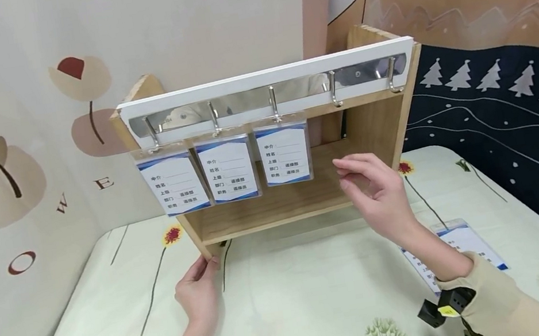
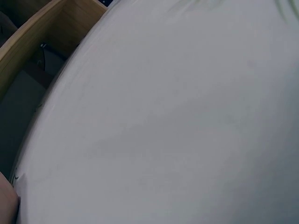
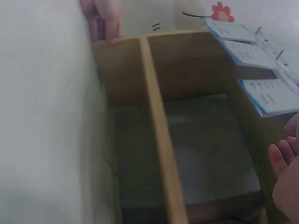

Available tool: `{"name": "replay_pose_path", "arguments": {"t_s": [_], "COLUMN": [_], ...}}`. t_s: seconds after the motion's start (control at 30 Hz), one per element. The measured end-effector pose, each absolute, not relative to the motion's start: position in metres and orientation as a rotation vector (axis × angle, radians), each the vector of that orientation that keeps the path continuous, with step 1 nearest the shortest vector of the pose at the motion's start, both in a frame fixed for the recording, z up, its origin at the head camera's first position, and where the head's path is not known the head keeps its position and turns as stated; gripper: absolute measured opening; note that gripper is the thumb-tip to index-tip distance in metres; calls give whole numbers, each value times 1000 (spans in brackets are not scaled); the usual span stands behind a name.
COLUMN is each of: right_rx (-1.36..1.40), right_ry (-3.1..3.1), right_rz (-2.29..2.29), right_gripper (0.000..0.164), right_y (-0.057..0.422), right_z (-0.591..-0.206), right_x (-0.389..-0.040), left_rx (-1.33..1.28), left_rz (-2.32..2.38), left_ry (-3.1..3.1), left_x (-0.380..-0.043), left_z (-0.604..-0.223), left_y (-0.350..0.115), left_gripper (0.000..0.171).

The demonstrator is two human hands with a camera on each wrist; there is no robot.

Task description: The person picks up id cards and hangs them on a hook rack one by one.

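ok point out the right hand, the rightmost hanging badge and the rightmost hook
Right hand (image 1: 381, 196), head view: middle of hand
Rightmost hanging badge (image 1: 285, 156), head view: printed face
Rightmost hook (image 1: 391, 72), head view: metal shaft

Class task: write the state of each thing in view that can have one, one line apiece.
Wooden shelf: standing on the cloth
Three ID badges: hanging from the left three hooks
Two right hooks: bare
Loose badge: lying down, partly hidden by the right arm
Left hand: holding the shelf's lower left corner
Right hand: raised, empty

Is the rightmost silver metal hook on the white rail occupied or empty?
Empty: nothing hangs from that silver metal hook; its curved tip is bare in the head view.
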State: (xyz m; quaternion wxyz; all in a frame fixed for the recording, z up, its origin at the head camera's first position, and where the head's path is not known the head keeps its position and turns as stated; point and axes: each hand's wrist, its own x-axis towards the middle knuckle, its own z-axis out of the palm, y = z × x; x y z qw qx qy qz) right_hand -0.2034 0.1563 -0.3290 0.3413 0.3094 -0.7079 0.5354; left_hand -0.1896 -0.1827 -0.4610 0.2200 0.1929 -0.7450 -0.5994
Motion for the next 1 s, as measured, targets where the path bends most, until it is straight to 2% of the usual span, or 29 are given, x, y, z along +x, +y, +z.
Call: {"name": "replay_pose_path", "arguments": {"t_s": [0.43, 1.0], "right_rx": [738, 651], "right_ry": [-2005, -2030], "right_rz": [1390, 1363], "right_gripper": [40, 41], "right_y": [195, 233], "right_z": [-366, -373], "right_x": [-196, -180], "left_rx": [534, 538], "left_rz": [-1654, -1671], "left_ry": [-2088, -2072], "left_x": [-189, -189], "left_z": [-459, -460], "left_y": [-181, -181], "left_gripper": [35, 35]}}
